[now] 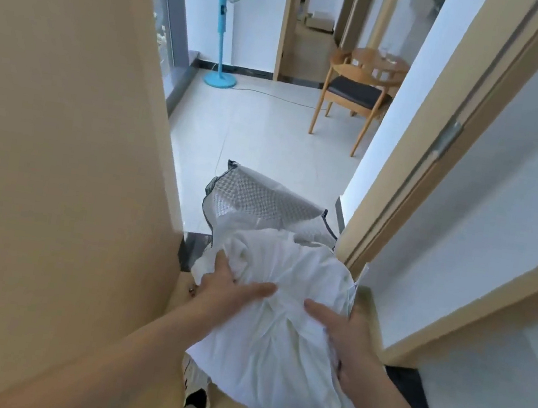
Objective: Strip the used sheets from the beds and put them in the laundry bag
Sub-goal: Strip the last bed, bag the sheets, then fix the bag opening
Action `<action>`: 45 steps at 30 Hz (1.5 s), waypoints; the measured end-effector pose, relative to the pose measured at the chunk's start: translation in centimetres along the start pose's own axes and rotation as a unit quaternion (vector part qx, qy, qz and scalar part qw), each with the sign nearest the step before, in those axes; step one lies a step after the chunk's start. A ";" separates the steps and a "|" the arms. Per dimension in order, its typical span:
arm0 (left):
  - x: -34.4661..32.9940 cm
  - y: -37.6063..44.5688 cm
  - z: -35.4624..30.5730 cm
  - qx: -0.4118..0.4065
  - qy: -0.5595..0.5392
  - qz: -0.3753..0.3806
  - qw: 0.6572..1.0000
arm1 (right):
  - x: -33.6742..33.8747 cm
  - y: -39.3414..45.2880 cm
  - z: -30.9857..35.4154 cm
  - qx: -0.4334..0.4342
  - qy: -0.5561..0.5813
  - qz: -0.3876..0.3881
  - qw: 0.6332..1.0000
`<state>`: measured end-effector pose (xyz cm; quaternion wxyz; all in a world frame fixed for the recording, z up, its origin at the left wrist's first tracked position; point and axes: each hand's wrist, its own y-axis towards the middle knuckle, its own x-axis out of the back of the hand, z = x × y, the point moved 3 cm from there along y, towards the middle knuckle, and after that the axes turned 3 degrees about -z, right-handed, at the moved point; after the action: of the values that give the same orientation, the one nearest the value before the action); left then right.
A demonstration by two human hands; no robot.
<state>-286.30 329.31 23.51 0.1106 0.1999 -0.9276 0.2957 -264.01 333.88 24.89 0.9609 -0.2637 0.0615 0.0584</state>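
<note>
Your left hand (228, 288) lies on top of the bundle of white sheets (276, 336), at about 7 o'clock from the middle of the view. Its fingers are straight and spread out, pressing flat on the cloth, with the thumb pointing toward 3 o'clock. Your right hand (345, 339) is on the bundle's right side, at about 5 o'clock. The thumb lies on top of the cloth and the fingers wrap round the edge, so it holds the sheets.

The sheets sit low in the middle of the view, bunched up, with part of them hanging down toward your legs. Their far end pokes into the open mouth of the laundry bag (261, 202), which is just past the bundle at 12 o'clock from your hands. The bag is grey and see-through with a dark trim, and it stands on the floor in the doorway.

A tan door (62, 140) fills the left side at 9 o'clock. Far off at 11 o'clock stands a blue fan (225, 24). A wooden chair (356, 91) is at 1 o'clock.
</note>
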 end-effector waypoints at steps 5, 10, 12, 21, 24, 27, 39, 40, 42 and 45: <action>-0.4 13.9 -4.0 0.015 -0.003 0.046 0.999 | -4.4 10.8 4.2 -0.009 -0.019 -0.059 0.998; 0.2 24.3 -7.4 0.063 -0.019 0.072 0.995 | -8.2 20.5 7.9 -0.045 -0.059 -0.087 0.993; 0.6 27.7 -7.9 0.082 -0.028 0.073 0.994 | -9.6 24.2 8.8 -0.052 -0.084 -0.084 0.992; 1.6 40.7 -4.6 0.180 -0.066 0.017 0.981 | -15.1 40.6 6.1 -0.134 -0.142 -0.001 0.981; 0.8 44.5 -2.8 0.205 -0.064 -0.003 0.977 | -15.7 45.8 3.6 -0.159 -0.156 0.025 0.975; -0.3 48.1 -1.3 0.211 -0.046 -0.045 0.975 | -15.4 51.3 1.3 -0.152 -0.194 0.033 0.969; -6.0 45.7 9.7 0.088 0.366 0.037 0.926 | -13.0 55.6 -10.4 -0.062 -0.722 0.202 0.658; -5.9 45.1 10.0 0.057 0.366 0.024 0.929 | -12.6 55.4 -10.9 -0.076 -0.728 0.214 0.646; -5.5 44.1 10.2 -0.004 0.360 -0.007 0.933 | -12.0 55.1 -11.6 -0.104 -0.725 0.231 0.641; -4.7 43.6 10.1 -0.035 0.376 -0.019 0.926 | -12.2 55.5 -11.8 -0.111 -0.717 0.236 0.647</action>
<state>-302.00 357.24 -8.09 0.4641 0.0876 -0.8235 0.3144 -285.10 374.20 -11.08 0.6225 -0.2208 -0.5929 0.4607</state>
